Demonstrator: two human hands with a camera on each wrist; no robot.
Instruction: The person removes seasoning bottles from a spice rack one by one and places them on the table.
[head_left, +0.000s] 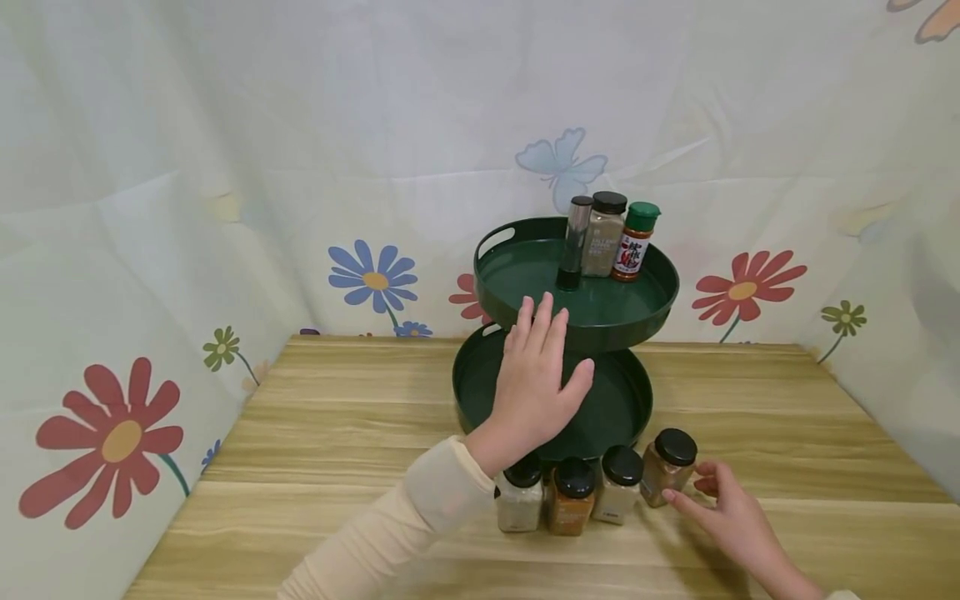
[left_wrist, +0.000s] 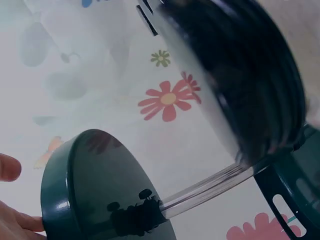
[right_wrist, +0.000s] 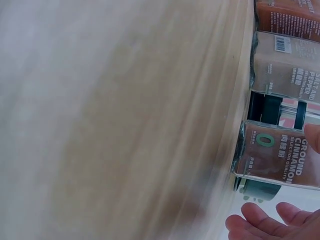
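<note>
My left hand point(head_left: 528, 379) is raised at the front of a two-tier dark green stand, fingers straight. Its fingertips overlap the front wall of the upper tray point(head_left: 510, 275); the left wrist view shows them right at the tray's side. Lower right, my right hand point(head_left: 731, 517) is spread around a black-capped ground cinnamon jar point(head_left: 667, 471). In the right wrist view the thumb point(right_wrist: 314, 136) overlaps that jar, while the other fingers point(right_wrist: 260, 220) stand apart from it. The lower tray point(head_left: 476, 392) is partly hidden behind my left hand.
Beside the cinnamon stand a salt and pepper jar point(head_left: 617, 500), an orange spice jar point(head_left: 570, 508) and a pale spice jar point(head_left: 519, 504). The upper tray bears a tall dark cylinder point(head_left: 575, 242), another salt and pepper jar point(head_left: 602, 242) and a green-capped bottle point(head_left: 633, 246). Behind hangs a flowered curtain point(head_left: 420, 192).
</note>
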